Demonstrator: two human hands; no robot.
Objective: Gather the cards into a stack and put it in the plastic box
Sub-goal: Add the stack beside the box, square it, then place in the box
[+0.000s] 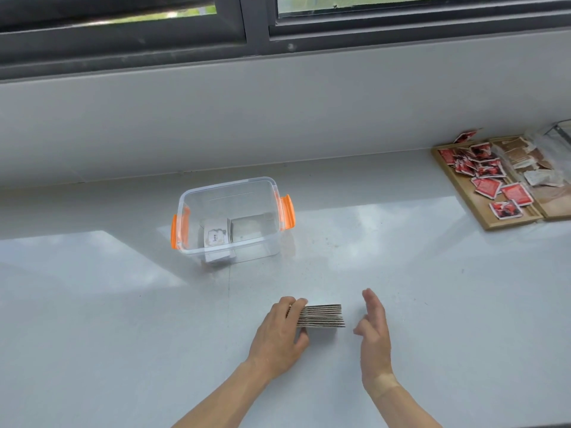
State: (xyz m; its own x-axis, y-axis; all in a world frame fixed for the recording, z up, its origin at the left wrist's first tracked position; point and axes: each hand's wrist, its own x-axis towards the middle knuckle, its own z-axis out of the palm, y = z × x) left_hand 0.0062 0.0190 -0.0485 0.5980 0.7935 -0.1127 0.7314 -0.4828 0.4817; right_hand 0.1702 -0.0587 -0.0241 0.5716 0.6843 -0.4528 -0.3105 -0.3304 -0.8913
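Item 1, stack of cards (pixel 321 316): I log it standing on edge on the white counter (pixel 432 304), near the bottom middle of my view, card edges showing as dark and pale stripes. Its left end is under the fingers of the left hand; its right end is bare.

Item 2, left hand (pixel 279 335): I see it clasped over the left end of the stack, fingers (pixel 298 304) curled across the top edge and the thumb (pixel 301 338) pressed against the near face. It is gripping the cards.

Item 3, right hand (pixel 375 329): I record it just to the right of the stack, apart from it, palm turned toward the cards. Fingers are extended and loosely spread; it holds nothing, with a visible gap of counter between it and the stack's right end.

Item 4, plastic box (pixel 216 196): clear, lidless, with orange clips (pixel 287 211) on its two short sides. It sits on the counter beyond the stack and a little to the left, well apart from both hands. Inside I make out a white card printed "love" (pixel 214 237) and other pale cards beside it.

Item 5, wooden tray (pixel 457 186): far right, holding red packets (pixel 488 186) and brown sachets (pixel 522 156).

Item 6, window frame (pixel 256 35): dark, above the sill.
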